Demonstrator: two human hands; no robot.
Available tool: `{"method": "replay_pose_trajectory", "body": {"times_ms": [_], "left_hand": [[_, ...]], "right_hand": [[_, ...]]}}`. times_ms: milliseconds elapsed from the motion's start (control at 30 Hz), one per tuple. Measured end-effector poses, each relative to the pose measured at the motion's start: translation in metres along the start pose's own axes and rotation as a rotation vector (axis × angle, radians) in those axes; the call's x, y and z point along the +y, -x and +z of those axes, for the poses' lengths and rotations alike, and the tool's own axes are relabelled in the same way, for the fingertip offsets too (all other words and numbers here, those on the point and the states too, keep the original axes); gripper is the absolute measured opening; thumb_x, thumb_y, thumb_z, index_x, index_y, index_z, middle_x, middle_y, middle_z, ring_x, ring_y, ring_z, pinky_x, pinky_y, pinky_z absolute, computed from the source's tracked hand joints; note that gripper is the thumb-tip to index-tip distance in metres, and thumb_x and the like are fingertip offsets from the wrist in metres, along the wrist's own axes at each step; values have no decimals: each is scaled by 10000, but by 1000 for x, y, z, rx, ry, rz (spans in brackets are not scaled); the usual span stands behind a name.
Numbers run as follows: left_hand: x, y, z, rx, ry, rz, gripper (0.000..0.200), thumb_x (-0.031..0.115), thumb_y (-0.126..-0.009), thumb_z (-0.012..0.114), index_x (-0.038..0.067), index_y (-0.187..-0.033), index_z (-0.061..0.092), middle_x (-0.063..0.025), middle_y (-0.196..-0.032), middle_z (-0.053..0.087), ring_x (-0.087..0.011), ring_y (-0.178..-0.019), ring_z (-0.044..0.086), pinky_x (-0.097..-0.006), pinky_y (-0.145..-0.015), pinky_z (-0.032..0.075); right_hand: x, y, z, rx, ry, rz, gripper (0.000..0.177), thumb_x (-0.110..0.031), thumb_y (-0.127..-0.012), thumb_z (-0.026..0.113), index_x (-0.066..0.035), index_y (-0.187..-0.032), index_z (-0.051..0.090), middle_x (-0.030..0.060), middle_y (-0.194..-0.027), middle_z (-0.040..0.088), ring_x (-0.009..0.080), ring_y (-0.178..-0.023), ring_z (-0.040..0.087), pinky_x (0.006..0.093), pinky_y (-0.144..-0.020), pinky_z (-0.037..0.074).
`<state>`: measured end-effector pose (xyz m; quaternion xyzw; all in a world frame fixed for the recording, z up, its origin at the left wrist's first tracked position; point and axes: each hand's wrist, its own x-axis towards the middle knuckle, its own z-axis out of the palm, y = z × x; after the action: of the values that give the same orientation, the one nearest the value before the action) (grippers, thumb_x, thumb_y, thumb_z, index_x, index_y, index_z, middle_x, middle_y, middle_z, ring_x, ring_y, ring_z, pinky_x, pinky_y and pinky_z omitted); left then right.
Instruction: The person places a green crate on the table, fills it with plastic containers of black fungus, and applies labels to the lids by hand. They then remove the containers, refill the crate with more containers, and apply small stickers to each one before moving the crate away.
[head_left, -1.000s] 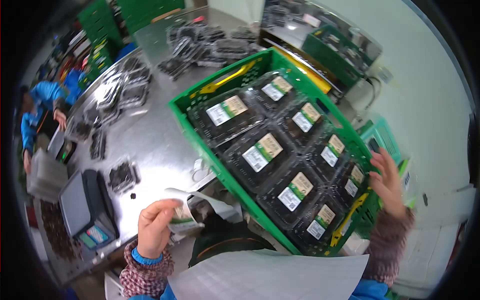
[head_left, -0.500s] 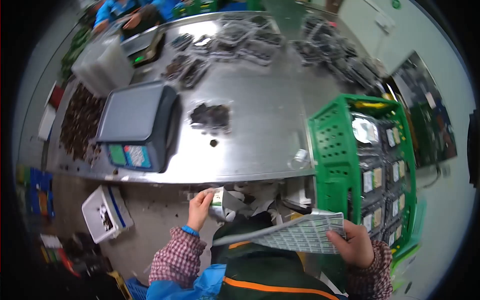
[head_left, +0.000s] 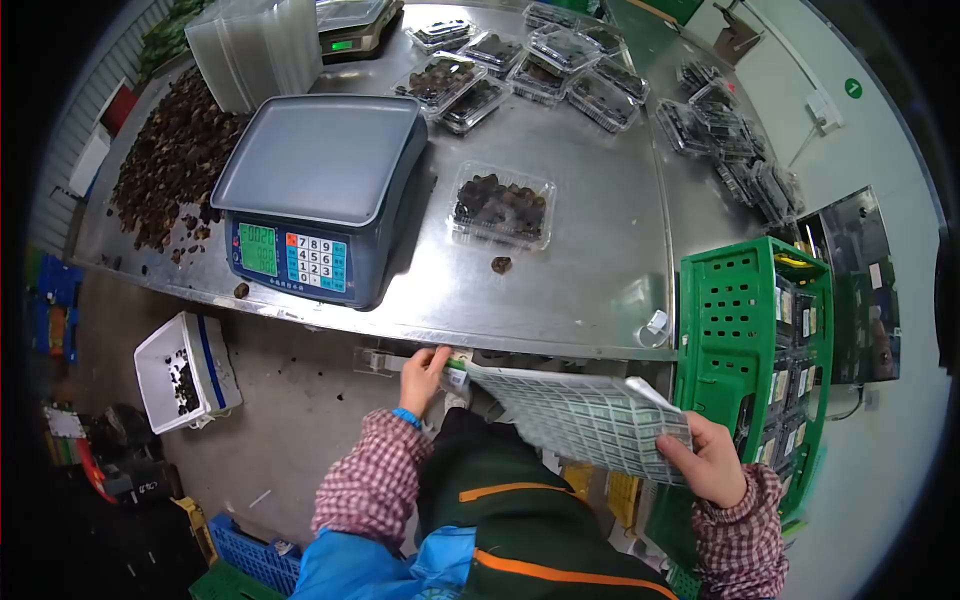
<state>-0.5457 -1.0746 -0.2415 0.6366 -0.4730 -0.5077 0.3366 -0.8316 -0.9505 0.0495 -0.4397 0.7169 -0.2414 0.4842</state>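
My right hand (head_left: 715,462) grips the right end of a sheet of labels (head_left: 575,415), thumb on top, at waist height before the table. The sheet is printed in a pale green grid and slopes to the left. At its far left end my left hand (head_left: 424,378) is closed, fingertips pinching a small green-and-white label (head_left: 459,368) just below the table edge. On the table beyond lies a clear plastic box (head_left: 502,207) of dark brown pieces, with one loose piece (head_left: 501,265) in front of it.
A digital scale (head_left: 320,200) stands left on the steel table (head_left: 580,290), beside a heap of brown pieces (head_left: 175,150) and stacked clear lids (head_left: 255,50). Several filled boxes (head_left: 540,65) lie behind. A green crate (head_left: 725,330) of packed boxes is at right; a white bin (head_left: 185,375) stands on the floor.
The view has swung, so the table appears nearer. The sheet's left end has risen toward my left hand, which still pinches the label. My right hand keeps its hold.
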Motion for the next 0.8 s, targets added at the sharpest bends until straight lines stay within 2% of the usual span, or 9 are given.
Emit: {"method": "replay_pose_trajectory", "body": {"times_ms": [67, 133, 200, 267, 333, 433, 533, 733, 800], "left_hand": [[8, 20, -21, 207, -285, 235, 262, 178, -795, 678, -5, -952, 575, -114, -811, 562, -192, -730, 516, -302, -674, 440], [80, 53, -44, 147, -129, 350, 279, 91, -815, 622, -14, -1056, 528, -110, -916, 520, -214, -815, 513, -318, -746, 443], [177, 75, -59, -112, -81, 627, 358, 94, -792, 629, 8, -1124, 526, -118, -998, 542, -232, -979, 498, -336, -834, 406], [261, 83, -42, -304, -339, 1240, 391, 127, -766, 670, 36, -1124, 543, -103, -1083, 553, -262, -1016, 498, -358, -891, 376], [288, 88, -7, -530, -318, 1328, 477, 228, -717, 716, 104, -1151, 563, -54, -1054, 585, -238, -1008, 503, -353, -910, 329], [285, 79, 13, -743, -352, 1316, 419, 195, -710, 724, 127, -1105, 601, -15, -917, 613, -194, -881, 530, -323, -856, 333], [314, 86, 19, -909, -180, 1029, 232, 146, -744, 713, 105, -959, 633, 12, -777, 601, -160, -758, 521, -298, -769, 353], [348, 88, 47, -1220, -223, 796, 157, 173, -782, 697, 34, -832, 645, -54, -770, 619, -183, -735, 555, -281, -677, 416], [355, 88, 64, -1268, -124, 880, 181, 179, -777, 700, 45, -885, 645, -55, -799, 619, -193, -774, 560, -282, -718, 414]], "right_hand": [[0, 1, 2, 23, -16, -28, 235, -57, -857, 568, 41, -1070, 574, 64, -919, 645, 92, -825, 556, 247, -737, 449], [2, 1, 4, 53, -47, -63, 238, -62, -852, 575, 35, -1070, 577, 73, -906, 647, 102, -802, 562, 249, -727, 453], [-7, 2, 6, 14, -7, -63, 242, -68, -849, 579, 31, -1070, 579, 82, -900, 648, 112, -790, 569, 249, -722, 455], [-15, 2, 4, -62, 80, -112, 243, -85, -845, 581, 22, -1063, 586, 113, -862, 645, 135, -760, 586, 256, -707, 465], [-17, 6, 2, -71, 38, -166, 239, -92, -847, 581, 23, -1056, 586, 116, -856, 641, 129, -759, 583, 261, -700, 466], [-25, 20, -9, -123, -58, -133, 227, -103, -836, 592, 22, -1025, 588, 132, -855, 627, 167, -754, 595, 278, -687, 469], [-40, 30, -9, 156, 199, -530, 222, -108, -809, 621, 8, -997, 598, 125, -788, 597, 265, -701, 581, 309, -644, 461], [-43, 60, -34, 274, 164, -432, 180, -127, -798, 649, 1, -921, 617, 112, -734, 587, 244, -653, 572, 317, -565, 429], [-38, 68, -44, 285, 155, -399, 169, -126, -799, 648, 1, -906, 619, 114, -717, 582, 248, -640, 569, 318, -555, 428]]}}
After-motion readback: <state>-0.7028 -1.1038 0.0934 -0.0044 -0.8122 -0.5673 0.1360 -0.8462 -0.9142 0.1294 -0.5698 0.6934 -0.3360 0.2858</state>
